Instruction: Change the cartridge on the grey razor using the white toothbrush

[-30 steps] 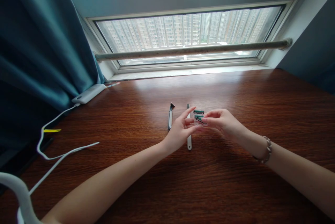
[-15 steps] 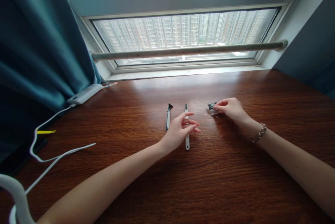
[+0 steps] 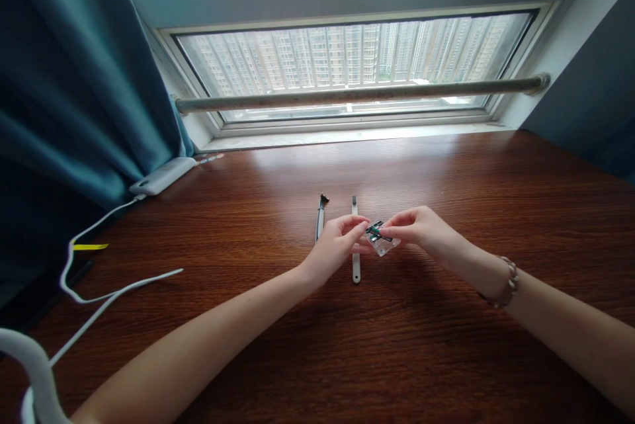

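Observation:
In front of me my left hand [image 3: 342,239] and my right hand [image 3: 414,225] hold a small clear plastic razor cartridge case [image 3: 388,247] between them. Black and green pieces show in its upper part. My left thumb and fingers pinch the case's left corner, and my right fingers grip its right side, by the green piece. Beneath my left fingers lies a white toothbrush [image 3: 356,270], its dark bristles pointing toward the window. A grey-and-black razor [image 3: 320,215] rests left of it, its lower end hidden by my left hand.
The brown wooden tabletop [image 3: 317,351] runs up to the window. At the left are a white power strip [image 3: 163,176], a white cable [image 3: 114,297], a yellow strip [image 3: 90,247] and a blue curtain [image 3: 99,80]. A metal rail [image 3: 357,94] crosses the window.
My right hand has brought the case left and nearer to me. My left hand, whose fingers were spread and free, has closed on the case's left corner. The toothbrush and razor stay put.

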Action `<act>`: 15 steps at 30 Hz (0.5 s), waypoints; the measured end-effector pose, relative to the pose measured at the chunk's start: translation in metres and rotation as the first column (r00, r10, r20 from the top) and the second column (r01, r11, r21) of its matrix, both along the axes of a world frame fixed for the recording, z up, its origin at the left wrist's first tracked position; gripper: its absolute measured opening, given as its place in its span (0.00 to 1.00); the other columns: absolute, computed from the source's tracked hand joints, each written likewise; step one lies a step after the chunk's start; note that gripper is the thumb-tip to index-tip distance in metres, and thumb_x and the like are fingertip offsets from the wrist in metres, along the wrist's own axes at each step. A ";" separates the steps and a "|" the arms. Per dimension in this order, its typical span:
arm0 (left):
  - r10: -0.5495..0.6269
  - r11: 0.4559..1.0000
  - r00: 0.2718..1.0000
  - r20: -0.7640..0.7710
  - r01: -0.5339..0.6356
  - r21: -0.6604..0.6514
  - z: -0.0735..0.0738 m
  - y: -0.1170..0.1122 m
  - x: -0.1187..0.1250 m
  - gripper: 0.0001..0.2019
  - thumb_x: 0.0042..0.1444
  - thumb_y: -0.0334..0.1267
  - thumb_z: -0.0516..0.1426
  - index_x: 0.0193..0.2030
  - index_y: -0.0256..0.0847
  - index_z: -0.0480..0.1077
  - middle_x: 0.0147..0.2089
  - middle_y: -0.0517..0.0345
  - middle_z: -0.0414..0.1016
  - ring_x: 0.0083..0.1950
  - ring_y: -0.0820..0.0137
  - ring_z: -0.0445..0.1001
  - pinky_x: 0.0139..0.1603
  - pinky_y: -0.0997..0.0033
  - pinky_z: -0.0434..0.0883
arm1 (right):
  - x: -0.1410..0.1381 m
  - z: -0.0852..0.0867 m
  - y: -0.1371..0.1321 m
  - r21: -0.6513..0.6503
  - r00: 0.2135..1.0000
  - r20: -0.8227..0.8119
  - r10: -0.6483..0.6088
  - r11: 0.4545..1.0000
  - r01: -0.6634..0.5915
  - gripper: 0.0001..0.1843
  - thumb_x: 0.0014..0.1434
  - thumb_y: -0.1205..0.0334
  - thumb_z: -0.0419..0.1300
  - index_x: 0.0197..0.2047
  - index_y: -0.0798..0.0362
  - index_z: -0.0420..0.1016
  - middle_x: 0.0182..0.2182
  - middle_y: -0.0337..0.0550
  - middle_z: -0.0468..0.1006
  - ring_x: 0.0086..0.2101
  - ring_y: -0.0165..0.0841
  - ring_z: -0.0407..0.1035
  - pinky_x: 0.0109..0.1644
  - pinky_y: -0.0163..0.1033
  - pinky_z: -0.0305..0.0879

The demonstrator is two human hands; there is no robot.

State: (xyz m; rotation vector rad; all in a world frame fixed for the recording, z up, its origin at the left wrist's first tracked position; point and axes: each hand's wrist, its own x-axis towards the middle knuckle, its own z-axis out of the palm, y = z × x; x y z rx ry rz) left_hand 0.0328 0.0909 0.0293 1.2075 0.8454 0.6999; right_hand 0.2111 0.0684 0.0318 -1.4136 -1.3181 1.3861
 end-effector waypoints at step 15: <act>0.046 0.999 0.999 -0.001 -0.046 -0.002 -0.002 0.004 -0.002 0.14 0.48 0.39 0.58 0.38 0.30 0.70 0.38 0.48 0.73 0.36 0.68 0.72 0.35 0.69 0.72 | 0.001 0.002 0.001 -0.137 0.920 -0.374 -0.120 0.988 0.073 0.11 0.44 0.63 0.66 0.28 0.60 0.70 0.31 0.48 0.74 0.33 0.33 0.70 0.39 0.35 0.68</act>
